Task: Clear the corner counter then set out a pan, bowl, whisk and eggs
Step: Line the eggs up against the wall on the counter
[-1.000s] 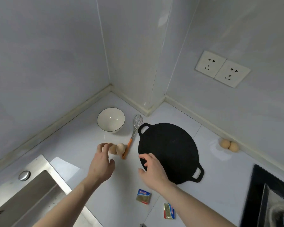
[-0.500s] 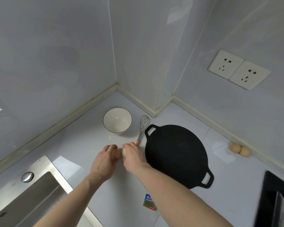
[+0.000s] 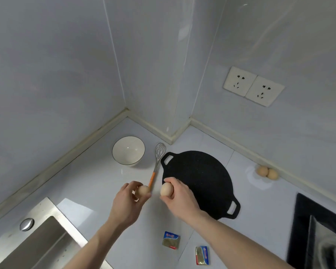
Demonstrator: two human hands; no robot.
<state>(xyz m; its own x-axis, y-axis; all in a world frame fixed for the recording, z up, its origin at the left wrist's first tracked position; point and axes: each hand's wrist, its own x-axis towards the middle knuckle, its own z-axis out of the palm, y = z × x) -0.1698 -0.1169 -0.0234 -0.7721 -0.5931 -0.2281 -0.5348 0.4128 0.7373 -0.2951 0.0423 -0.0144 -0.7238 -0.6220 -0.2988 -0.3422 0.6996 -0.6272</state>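
On the white corner counter point(image 3: 97, 181) stand a white bowl point(image 3: 128, 150), a wire whisk with an orange handle point(image 3: 158, 162) and a flat black pan with two handles point(image 3: 199, 181). My left hand point(image 3: 127, 202) holds a beige egg point(image 3: 143, 190) just below the whisk handle. My right hand point(image 3: 179, 197) grips a second egg point(image 3: 166, 189) at the pan's left edge. The two eggs are a little apart. Two more eggs point(image 3: 267, 172) lie against the right wall.
A steel sink point(image 3: 33, 243) fills the lower left. Two small foil packets point(image 3: 171, 240) point(image 3: 202, 255) lie near the front. A black stove point(image 3: 318, 230) sits at the lower right. Wall sockets point(image 3: 253, 86) are above the pan.
A second ago my left hand held both eggs. My right hand came over, took one, and has drawn it to the right, away from the other.
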